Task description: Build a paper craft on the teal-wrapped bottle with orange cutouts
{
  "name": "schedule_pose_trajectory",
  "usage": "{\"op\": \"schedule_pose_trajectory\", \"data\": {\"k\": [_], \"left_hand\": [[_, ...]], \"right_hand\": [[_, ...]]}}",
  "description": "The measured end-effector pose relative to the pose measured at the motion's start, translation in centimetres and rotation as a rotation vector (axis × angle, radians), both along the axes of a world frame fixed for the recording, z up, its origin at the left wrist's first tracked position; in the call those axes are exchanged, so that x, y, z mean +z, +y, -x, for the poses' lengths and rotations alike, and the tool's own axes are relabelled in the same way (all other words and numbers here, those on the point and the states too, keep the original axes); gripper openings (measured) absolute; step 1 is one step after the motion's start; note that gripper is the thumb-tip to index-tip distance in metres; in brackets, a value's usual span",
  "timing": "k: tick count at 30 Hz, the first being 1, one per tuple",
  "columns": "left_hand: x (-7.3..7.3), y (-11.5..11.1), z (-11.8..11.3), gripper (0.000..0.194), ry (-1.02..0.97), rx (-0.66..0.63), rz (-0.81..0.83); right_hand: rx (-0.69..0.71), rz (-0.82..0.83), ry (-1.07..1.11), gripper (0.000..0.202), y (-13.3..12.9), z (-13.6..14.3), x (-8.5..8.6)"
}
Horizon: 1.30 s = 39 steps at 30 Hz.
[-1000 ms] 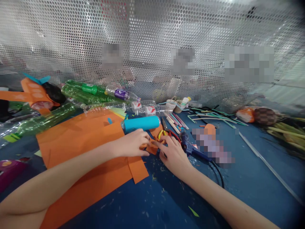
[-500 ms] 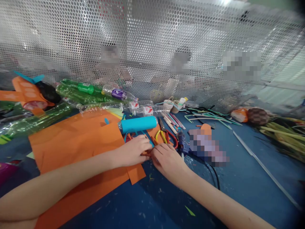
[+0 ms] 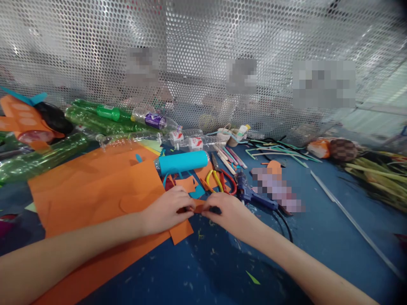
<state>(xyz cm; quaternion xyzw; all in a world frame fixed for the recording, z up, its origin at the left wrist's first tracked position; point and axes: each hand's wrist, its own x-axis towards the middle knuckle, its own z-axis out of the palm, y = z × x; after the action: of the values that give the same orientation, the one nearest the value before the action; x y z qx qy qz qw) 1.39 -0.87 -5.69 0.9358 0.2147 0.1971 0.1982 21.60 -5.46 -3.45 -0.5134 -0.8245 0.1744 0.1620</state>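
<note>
Between my two hands is a narrow strip of orange paper (image 3: pixel 199 206). My left hand (image 3: pixel 170 208) pinches its left end, and my right hand (image 3: pixel 226 213) pinches its right end. Under my left forearm spread large orange paper sheets (image 3: pixel 101 190). Just beyond my hands lie a plastic bottle wrapped in blue paper (image 3: pixel 183 162), scissors with red handles (image 3: pixel 231 181), a tool with yellow handles (image 3: pixel 209 179) and scraps of orange paper (image 3: pixel 187 184). A blue glue gun (image 3: pixel 257 197) rests right of my right hand.
Green bottles (image 3: pixel 92 120) and clear bottles (image 3: pixel 196 143) lie along the back, before a perforated metal screen (image 3: pixel 197 51). An orange paper model (image 3: pixel 23 118) stands at far left. Coloured sticks (image 3: pixel 233 157), thin strips (image 3: pixel 280 153) and a long pale rod (image 3: pixel 349 218) lie right.
My hands have drawn slightly apart and a little nearer to me, so the orange strip between them now shows. The view has shifted slightly.
</note>
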Motion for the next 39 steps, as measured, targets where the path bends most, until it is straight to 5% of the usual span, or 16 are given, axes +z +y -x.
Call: {"op": "schedule_pose_trajectory", "data": {"k": [13, 33, 39], "left_hand": [[-0.2, -0.2, 0.0, 0.018, -0.022, -0.054, -0.086], [-0.5, 0.2, 0.1, 0.012, -0.037, 0.006, -0.024], [-0.4, 0.2, 0.0, 0.018, 0.023, -0.036, -0.168]], "right_hand": [[-0.012, 0.034, 0.086, 0.016, -0.1, 0.3, -0.5], [0.075, -0.204, -0.189, 0.012, -0.5, 0.7, -0.8], [0.114, -0.263, -0.306, 0.013, -0.5, 1.0, -1.1]]}}
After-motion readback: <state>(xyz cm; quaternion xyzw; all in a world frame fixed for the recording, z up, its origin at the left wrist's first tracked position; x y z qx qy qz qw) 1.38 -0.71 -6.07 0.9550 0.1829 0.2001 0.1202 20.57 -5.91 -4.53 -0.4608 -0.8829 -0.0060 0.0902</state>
